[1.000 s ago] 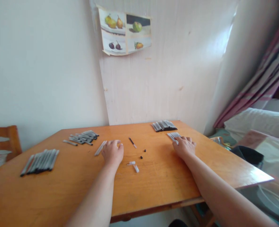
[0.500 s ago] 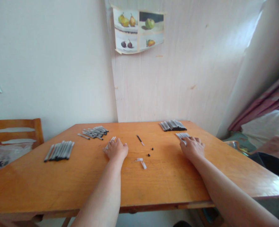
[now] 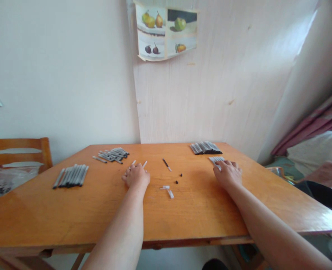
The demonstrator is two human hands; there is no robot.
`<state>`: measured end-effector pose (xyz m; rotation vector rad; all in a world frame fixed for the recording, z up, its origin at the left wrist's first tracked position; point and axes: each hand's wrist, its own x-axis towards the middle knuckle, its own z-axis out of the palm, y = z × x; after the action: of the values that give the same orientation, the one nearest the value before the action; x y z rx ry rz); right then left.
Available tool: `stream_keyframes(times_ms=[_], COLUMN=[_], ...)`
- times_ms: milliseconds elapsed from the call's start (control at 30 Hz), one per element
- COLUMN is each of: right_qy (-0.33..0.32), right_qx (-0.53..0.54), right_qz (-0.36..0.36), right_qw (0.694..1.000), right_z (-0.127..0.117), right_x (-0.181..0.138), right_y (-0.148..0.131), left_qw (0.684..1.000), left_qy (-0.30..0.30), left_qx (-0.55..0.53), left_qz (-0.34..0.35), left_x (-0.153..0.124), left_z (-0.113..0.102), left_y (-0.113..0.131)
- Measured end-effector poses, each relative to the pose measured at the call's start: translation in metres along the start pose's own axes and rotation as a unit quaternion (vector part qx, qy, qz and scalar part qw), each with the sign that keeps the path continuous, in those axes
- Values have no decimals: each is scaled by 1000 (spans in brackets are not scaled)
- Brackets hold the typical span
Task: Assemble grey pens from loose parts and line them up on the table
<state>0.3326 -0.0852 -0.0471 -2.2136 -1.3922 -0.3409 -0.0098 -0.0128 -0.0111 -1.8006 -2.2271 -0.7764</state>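
My left hand [image 3: 136, 175] rests on the table left of the middle, its fingers curled down over a few pens. Two pale pen ends [image 3: 145, 164] stick out beyond the knuckles, apart from each other. On the right side, my right hand [image 3: 228, 174] is bent over a row of clear pens [image 3: 216, 159] and covers their near ends. Between the hands lie one pen with a dark barrel [image 3: 166, 164], two small black pieces [image 3: 177, 182] and two short whitish pieces [image 3: 170, 194]. Both sets of fingertips are partly hidden.
A neat row of black-ended pens [image 3: 71, 176] lies at the left of the wooden table [image 3: 191, 221]. Behind it is a loose pile of pens [image 3: 114, 155], and a large bundle of pens [image 3: 205, 147] lies at the back right. A chair [image 3: 20, 150] stands at the left.
The pale pen ends beyond my left hand have spread apart, and that hand has shifted slightly. My right hand stays over the same row. The view has tilted a little.
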Motion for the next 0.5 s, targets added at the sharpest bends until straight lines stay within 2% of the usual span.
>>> stream_keyframes(times_ms=[367, 500], right_qy=[3, 5], right_qx=[23, 24], right_qz=[-12, -29], right_qw=[1000, 999], right_z=[6, 5], right_x=[1, 1], right_y=[2, -2], left_qw=[1000, 992], left_qy=[-17, -14], left_qx=[-14, -123], left_qz=[-6, 14], left_x=[5, 11], left_z=[3, 5], left_y=[-3, -1])
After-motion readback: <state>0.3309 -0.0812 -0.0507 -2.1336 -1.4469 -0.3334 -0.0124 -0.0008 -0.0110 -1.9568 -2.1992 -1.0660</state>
